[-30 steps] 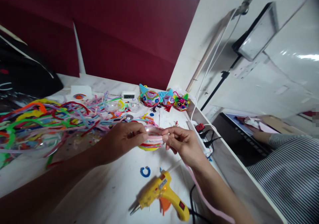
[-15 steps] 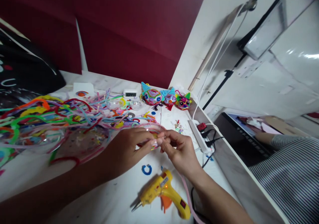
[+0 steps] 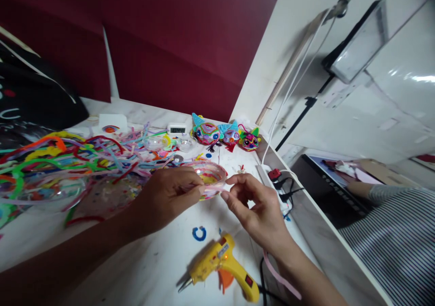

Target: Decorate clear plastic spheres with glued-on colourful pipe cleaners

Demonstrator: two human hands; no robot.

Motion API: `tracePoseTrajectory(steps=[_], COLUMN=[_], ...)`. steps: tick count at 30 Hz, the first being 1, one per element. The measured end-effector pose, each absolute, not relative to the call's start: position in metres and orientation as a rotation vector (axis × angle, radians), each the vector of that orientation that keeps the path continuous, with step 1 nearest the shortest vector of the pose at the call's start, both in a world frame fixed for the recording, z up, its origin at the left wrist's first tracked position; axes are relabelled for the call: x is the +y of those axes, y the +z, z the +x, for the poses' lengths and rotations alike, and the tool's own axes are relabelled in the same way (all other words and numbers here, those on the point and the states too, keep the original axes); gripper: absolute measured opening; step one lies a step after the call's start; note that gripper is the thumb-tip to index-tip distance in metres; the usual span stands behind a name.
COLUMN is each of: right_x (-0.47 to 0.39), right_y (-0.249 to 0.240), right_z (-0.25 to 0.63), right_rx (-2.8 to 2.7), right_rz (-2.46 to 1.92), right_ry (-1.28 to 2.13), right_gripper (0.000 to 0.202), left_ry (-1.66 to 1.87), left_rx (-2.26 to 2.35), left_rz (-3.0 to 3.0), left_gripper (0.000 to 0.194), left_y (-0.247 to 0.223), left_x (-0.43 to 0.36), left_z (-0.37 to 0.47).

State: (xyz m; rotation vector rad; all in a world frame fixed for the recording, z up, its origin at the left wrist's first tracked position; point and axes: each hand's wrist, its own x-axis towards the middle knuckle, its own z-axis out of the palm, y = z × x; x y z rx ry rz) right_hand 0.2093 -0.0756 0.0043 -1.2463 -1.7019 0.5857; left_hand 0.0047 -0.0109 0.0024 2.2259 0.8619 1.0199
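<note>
Works over a white tabletop (image 3: pixel 146 269), by a yellow glue gun (image 3: pixel 217 260); clamps fingers of the left hand (image 3: pixel 171 197) on, and holds fingers of the right hand (image 3: pixel 253 206) apart just beside, a pink-rimmed bowl (image 3: pixel 216 188) between the two, beyond a curled blue scrap (image 3: pixel 200 239).

A small round bowl (image 3: pixel 214 189) — pink bands about its rim, yellow showing inside — is held open side up, its left edge pinched in the left hand (image 3: pixel 176 196), while a pink strip (image 3: pixel 280 276) curves nearer the camera, its upper part hidden.
</note>
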Motion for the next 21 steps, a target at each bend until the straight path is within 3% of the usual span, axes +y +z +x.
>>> tracePoseTrajectory(steps=[9, 21], right_x=[-0.083, -0.076], right_y=[0.017, 0.013], right_z=[0.214, 0.218], right_rx=[-1.856, -1.814], right_rz=[-1.314, -1.272], right_ry=[0.324, 0.439], right_gripper=[0.008, 0.012], left_ry=[1.033, 1.004], left_rx=[0.837, 0.829], left_rz=[2.204, 2.174], left_gripper=[0.025, 0.025], left_y=[0.003, 0.008], left_x=[-0.012, -0.014], left_z=[0.003, 0.003])
